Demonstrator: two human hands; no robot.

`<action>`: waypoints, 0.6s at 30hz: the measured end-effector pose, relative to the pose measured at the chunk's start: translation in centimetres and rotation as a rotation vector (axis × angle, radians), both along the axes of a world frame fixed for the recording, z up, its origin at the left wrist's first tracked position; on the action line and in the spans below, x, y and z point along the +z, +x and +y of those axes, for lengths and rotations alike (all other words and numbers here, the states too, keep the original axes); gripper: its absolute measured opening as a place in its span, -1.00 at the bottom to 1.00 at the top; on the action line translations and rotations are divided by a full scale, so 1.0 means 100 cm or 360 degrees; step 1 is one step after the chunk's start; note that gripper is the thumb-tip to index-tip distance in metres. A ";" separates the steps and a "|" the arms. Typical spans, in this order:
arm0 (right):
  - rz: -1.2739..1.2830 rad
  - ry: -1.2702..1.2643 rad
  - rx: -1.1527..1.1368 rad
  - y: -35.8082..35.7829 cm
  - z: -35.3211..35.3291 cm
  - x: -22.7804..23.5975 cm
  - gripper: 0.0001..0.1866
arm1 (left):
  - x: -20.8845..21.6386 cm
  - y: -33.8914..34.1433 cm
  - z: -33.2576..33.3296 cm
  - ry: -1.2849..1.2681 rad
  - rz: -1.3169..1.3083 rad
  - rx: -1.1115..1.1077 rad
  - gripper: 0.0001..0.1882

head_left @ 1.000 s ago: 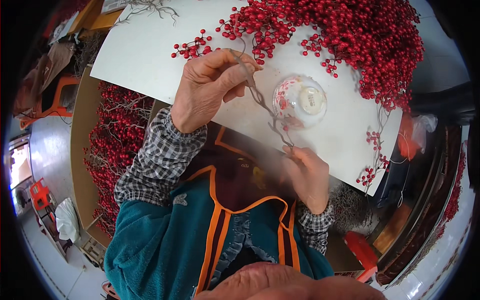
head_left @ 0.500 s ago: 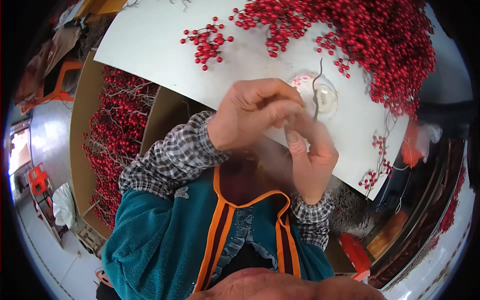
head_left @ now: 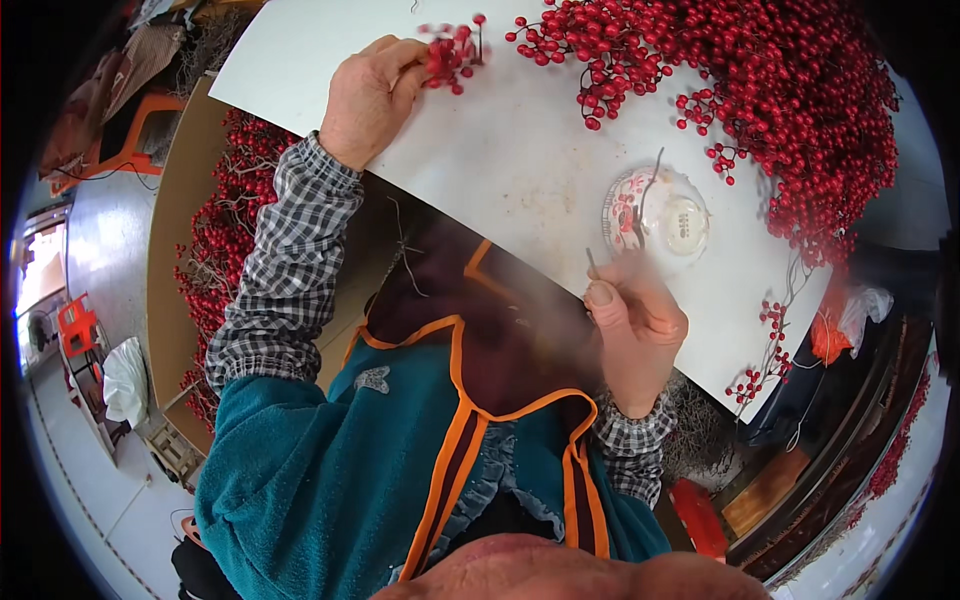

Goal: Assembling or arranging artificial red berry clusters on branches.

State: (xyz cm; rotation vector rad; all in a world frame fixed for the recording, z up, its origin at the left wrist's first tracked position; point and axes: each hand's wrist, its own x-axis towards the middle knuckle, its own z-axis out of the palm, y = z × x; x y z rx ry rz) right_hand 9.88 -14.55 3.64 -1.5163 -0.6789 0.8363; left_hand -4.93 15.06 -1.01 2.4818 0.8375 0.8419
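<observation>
At the far left of the white table, my left hand (head_left: 375, 95) is closed in a pinch on a small sprig of red berries (head_left: 452, 58), which is blurred by motion. My right hand (head_left: 640, 325) is closed near the table's front edge, with a thin brown twig (head_left: 592, 263) sticking up between thumb and fingers. A wavy twig (head_left: 650, 185) rises beyond the same hand, in front of an upturned white bowl (head_left: 685, 228) with a red pattern; whether both bits are one twig is hidden by the fingers.
A large heap of red berry sprigs (head_left: 790, 120) covers the table's far right. One berry branch (head_left: 772, 330) hangs over the right edge. To my left stands a cardboard box (head_left: 178, 230) with berry branches (head_left: 232, 200). A loose twig (head_left: 402, 245) lies by my apron (head_left: 480, 340).
My left hand has moved away from my right hand, out to the far left, and taken hold of the loose berry sprig there. My right hand has stayed near the bowl.
</observation>
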 end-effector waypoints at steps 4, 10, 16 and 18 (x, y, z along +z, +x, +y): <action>-0.0049 -0.0001 -0.0049 -0.001 0.002 0.002 -0.86 | 0.000 0.010 -0.017 -0.0202 -0.0381 -0.0132 -0.89; -0.0218 0.0174 -0.0037 0.002 0.013 0.007 -0.85 | 0.013 0.026 -0.041 -0.0738 -0.0724 -0.0420 -0.89; -0.0197 0.0222 0.0006 0.005 0.020 0.006 -0.85 | 0.023 0.028 -0.049 -0.1141 -0.0717 -0.0444 -0.86; -0.0148 0.0171 0.0011 0.004 0.019 0.007 -0.86 | 0.026 0.028 -0.049 -0.1393 -0.0924 -0.0447 -0.86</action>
